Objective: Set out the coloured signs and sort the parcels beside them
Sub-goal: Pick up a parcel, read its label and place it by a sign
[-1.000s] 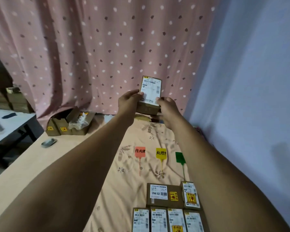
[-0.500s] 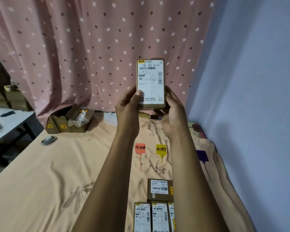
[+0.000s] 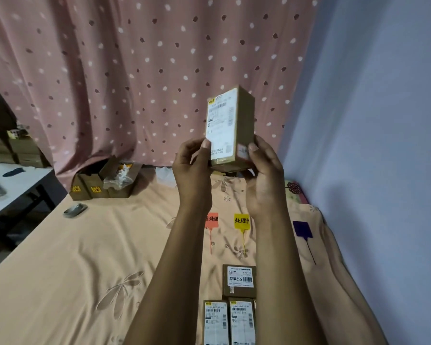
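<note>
A pink fabric curtain (image 3: 110, 70) with pale and dark dots hangs in soft folds across the back. A smooth pale wall (image 3: 371, 120) fills the right side. Below lies a peach bed sheet (image 3: 72, 270), creased and stitched with a flower pattern; its near edge is cut off by the frame.

At far left a white table (image 3: 18, 185) is only partly in view. Open cardboard cartons (image 3: 102, 185) stand at the foot of the curtain, one holding crumpled clear plastic.

The held parcel (image 3: 230, 128), a brown cardboard box, is upright in the air above the sheet, turned so that its white label and one plain side show. The label print is too blurred to read. The left hand (image 3: 193, 170) and the right hand (image 3: 264, 180) grip its lower end, a thumb pressed on each visible face; the other fingers are hidden behind it.

Flat on the sheet lie a labelled parcel (image 3: 239, 280) and, just below it, two bottom parcels (image 3: 215, 322) cut off by the frame edge.

Three plastic tags with thin stems lie in a row: the red sign (image 3: 212, 219), half hidden by the left forearm, the yellow sign (image 3: 241, 220), and the purple sign (image 3: 302, 229), which shows no writing.

A small grey object (image 3: 75, 209) near the cartons cannot be identified.
</note>
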### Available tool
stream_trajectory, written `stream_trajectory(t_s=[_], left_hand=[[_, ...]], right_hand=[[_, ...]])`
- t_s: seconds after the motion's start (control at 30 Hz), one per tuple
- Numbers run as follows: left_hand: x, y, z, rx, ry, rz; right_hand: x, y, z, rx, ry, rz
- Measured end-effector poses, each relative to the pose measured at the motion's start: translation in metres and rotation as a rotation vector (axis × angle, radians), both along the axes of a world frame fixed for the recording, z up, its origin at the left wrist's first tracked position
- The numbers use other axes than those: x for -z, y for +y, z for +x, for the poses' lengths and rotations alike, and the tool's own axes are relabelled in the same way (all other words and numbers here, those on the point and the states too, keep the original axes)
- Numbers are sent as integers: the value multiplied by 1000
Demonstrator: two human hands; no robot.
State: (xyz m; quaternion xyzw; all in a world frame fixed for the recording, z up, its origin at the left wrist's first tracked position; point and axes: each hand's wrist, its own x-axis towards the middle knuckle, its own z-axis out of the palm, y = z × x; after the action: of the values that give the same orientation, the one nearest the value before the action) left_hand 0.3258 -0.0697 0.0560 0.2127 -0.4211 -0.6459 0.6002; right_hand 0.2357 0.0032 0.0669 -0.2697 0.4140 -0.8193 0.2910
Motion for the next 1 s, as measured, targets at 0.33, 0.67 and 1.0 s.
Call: stream_trajectory(t_s=[0.33, 0.67, 1.0], left_hand=[[31, 13, -1, 138, -59, 143], [72, -2, 7, 212, -234, 132], [126, -27, 14, 146, -394, 189]], right_hand=[[27, 7, 7, 72, 37, 54], [70, -10, 3, 107, 14, 144], [124, -28, 9, 99, -9, 341]])
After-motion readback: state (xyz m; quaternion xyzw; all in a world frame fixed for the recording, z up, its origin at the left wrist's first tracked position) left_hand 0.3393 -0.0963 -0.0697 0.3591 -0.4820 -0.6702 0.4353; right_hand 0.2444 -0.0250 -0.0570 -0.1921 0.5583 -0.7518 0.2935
